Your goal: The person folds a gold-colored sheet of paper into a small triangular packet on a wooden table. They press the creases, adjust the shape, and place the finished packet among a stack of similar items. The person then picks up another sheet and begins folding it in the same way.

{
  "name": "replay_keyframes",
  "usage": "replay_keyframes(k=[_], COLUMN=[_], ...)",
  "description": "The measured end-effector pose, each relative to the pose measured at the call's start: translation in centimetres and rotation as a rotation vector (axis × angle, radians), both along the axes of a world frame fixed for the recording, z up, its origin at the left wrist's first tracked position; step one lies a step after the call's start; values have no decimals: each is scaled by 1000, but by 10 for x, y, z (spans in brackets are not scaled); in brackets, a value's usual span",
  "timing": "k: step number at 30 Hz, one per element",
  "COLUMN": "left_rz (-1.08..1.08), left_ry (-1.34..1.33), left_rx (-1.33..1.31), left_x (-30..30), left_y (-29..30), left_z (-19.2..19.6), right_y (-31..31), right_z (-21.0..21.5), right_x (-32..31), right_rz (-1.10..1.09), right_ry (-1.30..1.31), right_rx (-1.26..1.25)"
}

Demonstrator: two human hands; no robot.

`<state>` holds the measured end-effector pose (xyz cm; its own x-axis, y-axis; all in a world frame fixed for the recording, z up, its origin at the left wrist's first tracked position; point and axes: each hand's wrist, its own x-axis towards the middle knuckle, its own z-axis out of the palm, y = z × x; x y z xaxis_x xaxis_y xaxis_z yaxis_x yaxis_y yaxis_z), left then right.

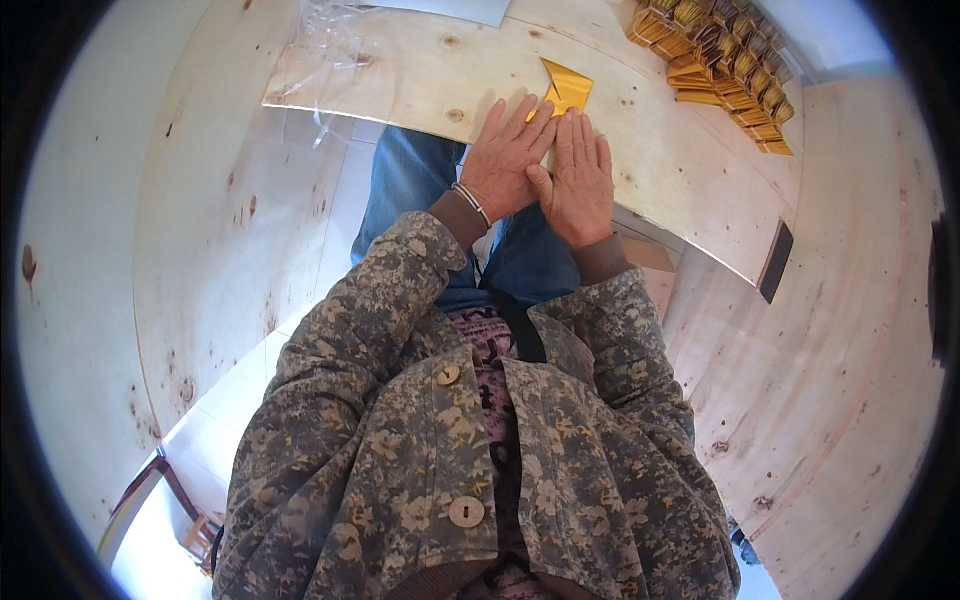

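A folded piece of shiny gold paper (574, 88) lies on the pale wooden table (440, 60), with pointed corners at its far side. My left hand (500, 160) lies flat at its near left edge, fingers stretched out and the fingertips on the paper. Beside it, my right hand (578, 185) is also flat, its straight fingers reaching the paper's near edge. The right thumb touches the left hand. Both hands partly cover the near part of the paper.
Bundled stacks of folded gold paper (715, 60) stand in rows at the far right of the table. Clear plastic wrap (325, 60) hangs over the left edge, near a pale sheet (470, 8). A dark strip (776, 262) sits at the right corner.
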<state>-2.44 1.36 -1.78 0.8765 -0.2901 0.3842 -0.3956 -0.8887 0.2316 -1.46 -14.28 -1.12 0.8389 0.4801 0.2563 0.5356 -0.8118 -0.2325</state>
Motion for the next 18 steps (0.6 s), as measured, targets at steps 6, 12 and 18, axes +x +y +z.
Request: replay_keyframes(k=[6,12,18], left_rz=[32,93,185], left_ry=[-4,-48,-49], left_rx=[14,-21,19], left_x=[-2,-6,-9], left_y=[-1,-6,-13], left_z=[1,-1,-6], right_y=[-1,-1,-3], right_z=[2,3,1], right_x=[0,2,3], right_rz=[18,41,38], right_ry=[-1,-24,-27], right_rx=[-6,11,8])
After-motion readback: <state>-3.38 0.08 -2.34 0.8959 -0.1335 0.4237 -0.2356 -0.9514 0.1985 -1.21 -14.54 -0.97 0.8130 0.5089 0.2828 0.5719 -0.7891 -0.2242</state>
